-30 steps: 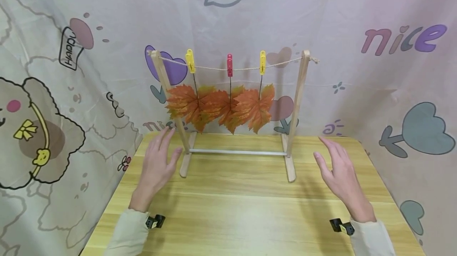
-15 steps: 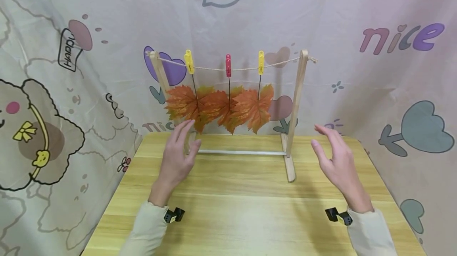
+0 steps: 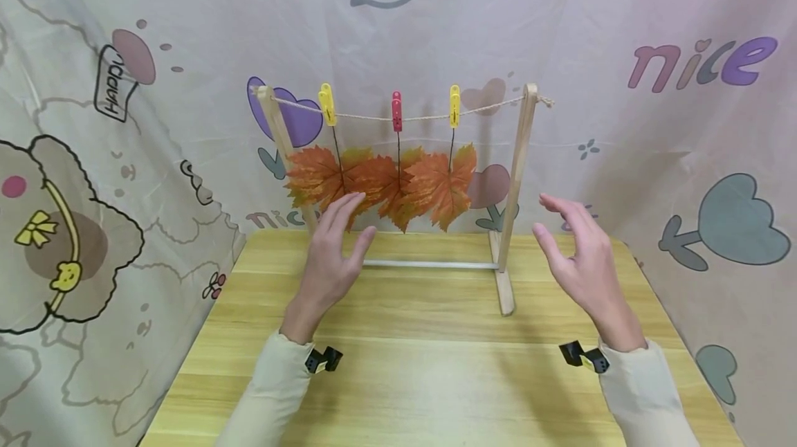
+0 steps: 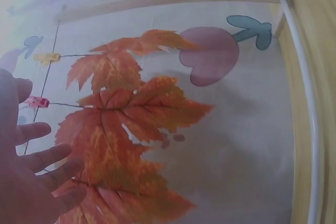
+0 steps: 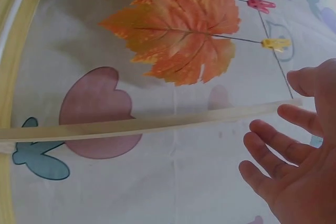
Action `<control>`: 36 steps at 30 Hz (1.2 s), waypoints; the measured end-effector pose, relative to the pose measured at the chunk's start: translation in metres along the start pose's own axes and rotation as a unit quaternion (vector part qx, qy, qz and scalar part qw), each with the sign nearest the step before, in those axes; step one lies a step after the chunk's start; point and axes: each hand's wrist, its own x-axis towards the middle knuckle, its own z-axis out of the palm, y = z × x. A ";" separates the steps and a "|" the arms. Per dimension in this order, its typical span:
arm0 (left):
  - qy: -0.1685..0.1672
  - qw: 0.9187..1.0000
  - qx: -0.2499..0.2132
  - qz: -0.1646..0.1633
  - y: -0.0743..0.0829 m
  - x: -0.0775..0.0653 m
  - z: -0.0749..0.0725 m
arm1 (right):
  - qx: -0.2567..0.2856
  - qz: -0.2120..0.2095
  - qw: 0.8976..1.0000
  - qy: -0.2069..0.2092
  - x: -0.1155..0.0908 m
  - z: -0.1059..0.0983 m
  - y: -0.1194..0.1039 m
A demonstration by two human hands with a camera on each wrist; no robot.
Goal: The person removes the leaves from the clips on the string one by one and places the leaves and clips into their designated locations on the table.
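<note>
Three orange maple leaves hang by dark stems from a string on a wooden rack: a left leaf (image 3: pixel 317 174), a middle leaf (image 3: pixel 394 187) and a right leaf (image 3: pixel 443 187). A yellow clothespin (image 3: pixel 326 105) clips the left stem, a red clothespin (image 3: pixel 397 112) the middle one, and another yellow clothespin (image 3: pixel 454 106) the right one. My left hand (image 3: pixel 333 260) is raised before the rack, its fingers overlapping the left leaf's lower edge in the head view. To the right of the rack, my right hand (image 3: pixel 582 260) hovers with fingers spread. Both hands hold nothing.
The rack's right post (image 3: pixel 518 177) stands on a wooden foot (image 3: pixel 506 291), and a white crossbar (image 3: pixel 429 265) joins the sides low down. The left foot is hidden behind my left hand. A wooden table (image 3: pixel 405 378) lies below, with a printed cloth (image 3: pixel 598 4) behind.
My left hand has moved right and forward, from beside the left post to in front of the left leaf. My right hand has shifted slightly forward and left. The leaves stay put.
</note>
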 end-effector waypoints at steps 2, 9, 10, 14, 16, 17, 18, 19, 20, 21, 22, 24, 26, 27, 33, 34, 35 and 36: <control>0.000 1.000 -0.013 0.001 0.003 0.004 0.002 | 0.003 -0.004 1.000 0.007 0.005 0.000 -0.003; 0.004 0.999 -0.030 0.014 0.012 0.018 0.012 | 0.006 -0.028 1.000 0.009 0.027 -0.003 -0.013; 0.005 0.999 -0.031 0.017 0.013 0.021 0.013 | 0.006 -0.034 0.999 0.011 0.030 -0.003 -0.015; 0.012 0.999 -0.043 0.025 0.017 0.030 0.018 | 0.006 -0.053 0.998 0.018 0.044 -0.004 -0.021; 0.016 0.998 -0.053 0.028 0.019 0.034 0.020 | 0.009 -0.057 0.998 0.022 0.050 -0.003 -0.023; 0.018 0.998 -0.058 0.030 0.020 0.035 0.020 | 0.011 -0.060 0.998 0.025 0.052 -0.003 -0.024; 0.019 0.997 -0.064 0.032 0.021 0.037 0.021 | 0.010 -0.062 0.998 0.026 0.055 -0.003 -0.024; 0.020 0.997 -0.067 0.032 0.022 0.039 0.021 | 0.014 -0.063 0.997 0.030 0.057 -0.002 -0.025; 0.021 0.997 -0.071 0.033 0.023 0.041 0.022 | 0.017 -0.065 0.997 0.035 0.059 -0.001 -0.025; 0.021 0.997 -0.073 0.033 0.024 0.042 0.023 | 0.022 -0.067 0.997 0.039 0.062 -0.001 -0.026; 0.022 0.996 -0.075 0.034 0.025 0.044 0.024 | 0.021 -0.070 0.996 0.041 0.064 0.000 -0.026; 0.022 0.996 -0.078 0.034 0.026 0.047 0.025 | 0.021 -0.076 0.996 0.044 0.068 -0.001 -0.027; 0.022 0.996 -0.080 0.035 0.028 0.051 0.027 | 0.020 -0.081 0.996 0.044 0.073 -0.002 -0.028; 0.021 0.996 -0.082 0.037 0.029 0.054 0.028 | 0.020 -0.083 0.995 0.043 0.075 -0.002 -0.028; 0.013 0.995 -0.095 0.037 0.034 0.065 0.034 | 0.008 -0.098 0.995 0.025 0.092 -0.007 -0.032; 0.012 0.994 -0.098 0.037 0.034 0.066 0.035 | 0.004 -0.101 0.995 0.022 0.094 -0.007 -0.033; 0.012 0.994 -0.101 0.038 0.034 0.068 0.036 | 0.000 -0.105 0.994 0.019 0.097 -0.007 -0.034; 0.011 0.994 -0.102 0.039 0.035 0.070 0.037 | 0.000 -0.108 0.994 0.018 0.099 -0.007 -0.035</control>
